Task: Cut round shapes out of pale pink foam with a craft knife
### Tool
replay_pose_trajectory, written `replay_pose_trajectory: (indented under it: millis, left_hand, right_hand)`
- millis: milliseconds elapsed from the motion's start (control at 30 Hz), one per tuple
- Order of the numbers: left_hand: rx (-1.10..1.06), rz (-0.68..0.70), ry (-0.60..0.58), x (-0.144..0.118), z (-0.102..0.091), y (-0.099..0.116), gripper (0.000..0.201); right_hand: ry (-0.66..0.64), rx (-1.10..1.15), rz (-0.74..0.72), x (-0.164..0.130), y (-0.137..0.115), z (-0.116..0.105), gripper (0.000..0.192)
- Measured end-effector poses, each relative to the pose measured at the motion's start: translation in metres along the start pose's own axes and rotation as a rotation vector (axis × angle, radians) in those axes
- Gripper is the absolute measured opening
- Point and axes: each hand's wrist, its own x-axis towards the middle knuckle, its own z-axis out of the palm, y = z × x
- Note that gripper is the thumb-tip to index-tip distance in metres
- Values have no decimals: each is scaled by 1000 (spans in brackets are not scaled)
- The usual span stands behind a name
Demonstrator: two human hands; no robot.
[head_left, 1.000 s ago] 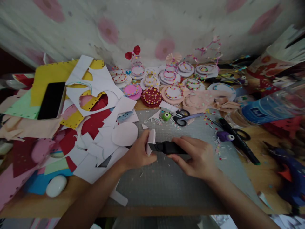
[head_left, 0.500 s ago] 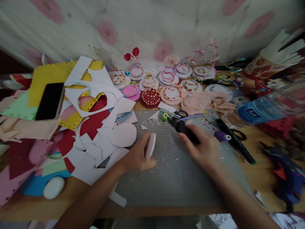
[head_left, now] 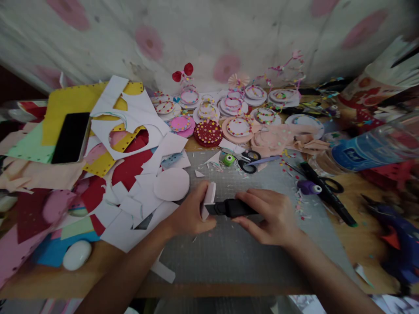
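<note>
Left hand pinches a small pale pink paper piece, held on edge over the grey cutting mat. Right hand closes around a black tool, its tip touching the paper piece; what kind of tool it is cannot be told. Both hands sit over the middle of the mat. Beyond the mat's far edge: black-handled scissors, a small green punch, then rows of decorated round paper discs. Left of the mat: a heap of white, red and yellow paper scraps, with a dark phone lying on top. Right of the mat: a purple punch, a black marker, and a plastic bottle on the desk.
</note>
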Motion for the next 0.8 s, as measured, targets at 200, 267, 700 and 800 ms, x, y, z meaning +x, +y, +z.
replay_pose_trajectory:
  millis: [200, 267, 700, 800]
  left_hand:
    - [17, -1, 16, 1, -2, -3, 31]
    - [16, -5, 26, 1, -2, -2, 32]
    - [39, 24, 49, -1, -2, 0, 33]
    - [49, 31, 59, 1, -2, 0, 33]
  right_hand:
    - [31, -20, 33, -1, -5, 2, 35]
    - [29, -29, 58, -1, -5, 4, 36]
    - [0, 24, 60, -1, 2, 3, 35]
    - [-12, 12, 20, 0, -2, 3, 38]
